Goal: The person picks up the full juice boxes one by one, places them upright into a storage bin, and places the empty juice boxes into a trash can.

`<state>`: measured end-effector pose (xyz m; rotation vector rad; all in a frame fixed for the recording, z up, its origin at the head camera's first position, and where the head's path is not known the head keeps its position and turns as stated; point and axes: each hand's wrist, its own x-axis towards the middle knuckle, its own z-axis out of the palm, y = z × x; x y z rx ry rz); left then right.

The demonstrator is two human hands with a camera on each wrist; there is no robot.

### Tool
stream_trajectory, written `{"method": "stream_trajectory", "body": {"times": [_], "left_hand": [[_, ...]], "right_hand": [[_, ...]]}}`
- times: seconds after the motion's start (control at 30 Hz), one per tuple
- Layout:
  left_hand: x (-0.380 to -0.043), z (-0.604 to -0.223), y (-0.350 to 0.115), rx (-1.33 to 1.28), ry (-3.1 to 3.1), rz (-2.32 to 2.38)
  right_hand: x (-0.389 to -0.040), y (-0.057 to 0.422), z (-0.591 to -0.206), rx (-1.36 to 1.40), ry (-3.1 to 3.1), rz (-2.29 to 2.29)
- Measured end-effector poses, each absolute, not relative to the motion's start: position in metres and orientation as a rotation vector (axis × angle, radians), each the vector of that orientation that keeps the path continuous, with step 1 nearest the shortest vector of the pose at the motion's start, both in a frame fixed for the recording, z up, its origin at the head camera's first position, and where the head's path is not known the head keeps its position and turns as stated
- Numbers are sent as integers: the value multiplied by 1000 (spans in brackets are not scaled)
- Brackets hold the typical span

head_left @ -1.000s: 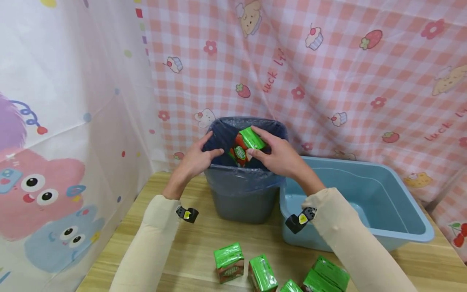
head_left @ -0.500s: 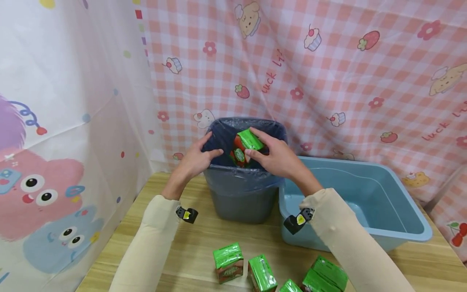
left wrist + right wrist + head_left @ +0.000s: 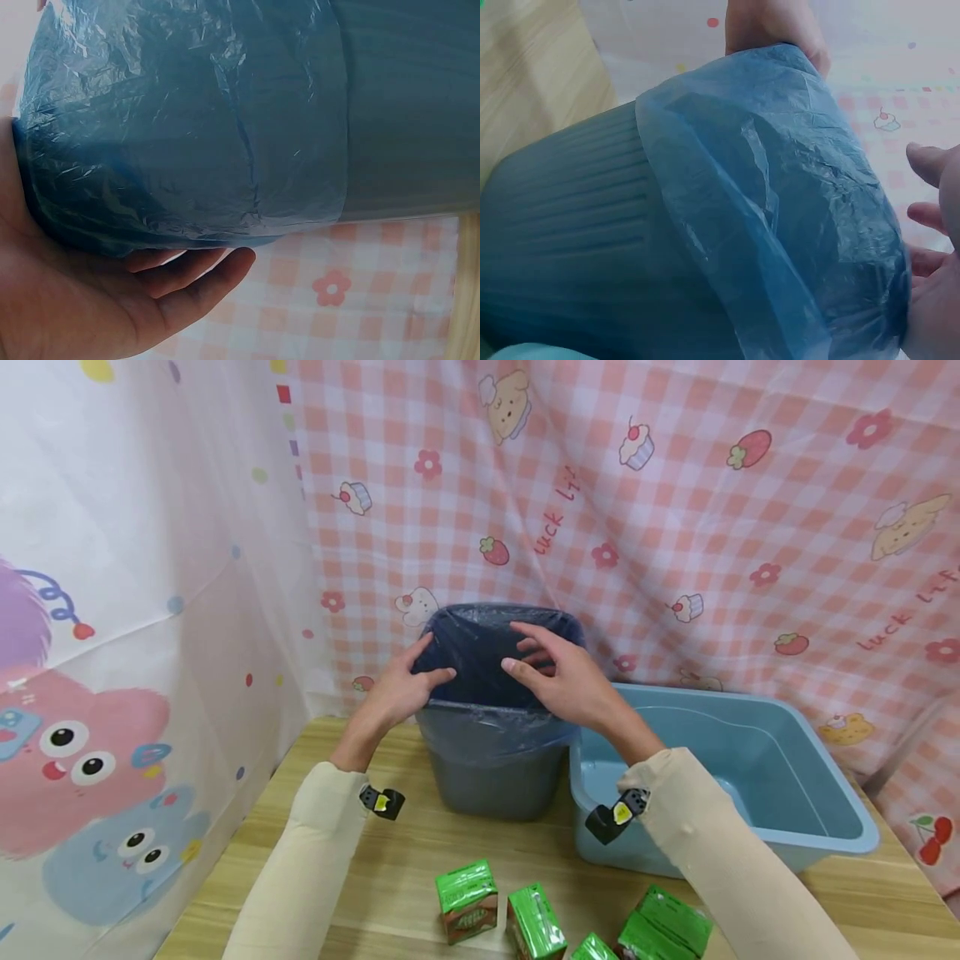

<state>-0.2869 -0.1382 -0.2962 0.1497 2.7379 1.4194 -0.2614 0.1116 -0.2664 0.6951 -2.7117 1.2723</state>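
Note:
A grey trash can (image 3: 498, 785) lined with a thin blue plastic bag (image 3: 480, 731) stands on the wooden table. My left hand (image 3: 401, 689) holds its left rim, the thumb over the opening and the fingers along the outer wall, as the left wrist view shows. Over the right part of the opening is my right hand (image 3: 562, 672), thumb and fingers spread apart with nothing between them. In the right wrist view its fingers (image 3: 926, 217) show beside the bag-covered rim. The bottom of the can's inside is dark, and its contents cannot be seen.
Several green-topped drink cartons stand near the table's (image 3: 397, 852) front edge, among them a left carton (image 3: 467, 902) and a middle carton (image 3: 536, 922). A light blue plastic tub (image 3: 795, 843) sits right of the can. Patterned curtains (image 3: 420, 543) hang behind and at the left.
The green and red carton that my right hand held over the can has left the hand and is out of sight. My left hand stays at the rim. The head view has shifted slightly.

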Motion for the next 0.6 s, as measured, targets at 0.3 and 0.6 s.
{"method": "stream_trajectory", "body": {"times": [0.3,0.6], "left_hand": [[-286,-297,-138,143,2726,1425],[-287,-295,-138,160,2729,1422]], "right_hand": [[-243,114,-261,839,-2572,1248],[-218,121,-260,980,-2484,1241]]}}
